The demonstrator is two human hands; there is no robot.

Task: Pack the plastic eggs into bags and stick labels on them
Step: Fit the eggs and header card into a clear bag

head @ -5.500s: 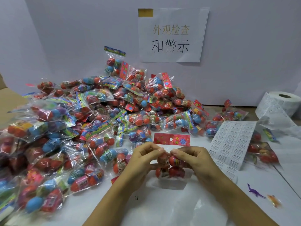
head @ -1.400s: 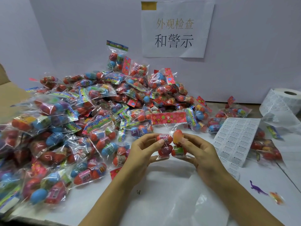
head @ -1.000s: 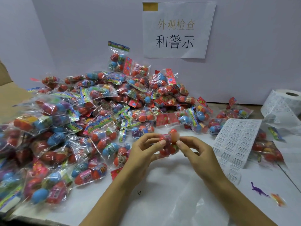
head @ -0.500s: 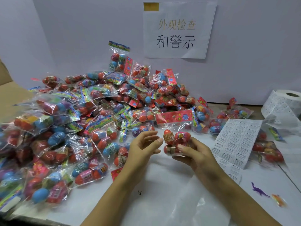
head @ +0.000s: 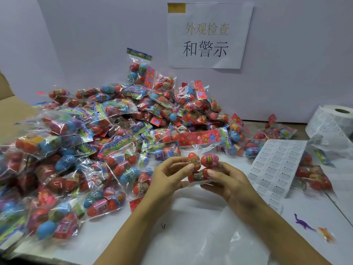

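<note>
Now both hands pinching bag of eggs (head: 202,170): left hand (head: 168,179), right hand (head: 228,181) holding it up for label, probably. Label sheet (head: 275,163) lying just right of bag; packed pile (head: 99,134) sitting left, behind.

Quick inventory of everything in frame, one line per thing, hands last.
held bag of eggs: one, clear with red eggs and a red flowered header, centre, between both hands
pile of packed bags: many, red and blue eggs, left and back of table
label sheet: one, white, right of hands
label roll: one, white, far right
paper sign: one, white, on wall
toy dinosaur: one, purple, near right
cardboard box: one, brown, far left
table: white
left hand: grips bag
right hand: grips bag
</note>
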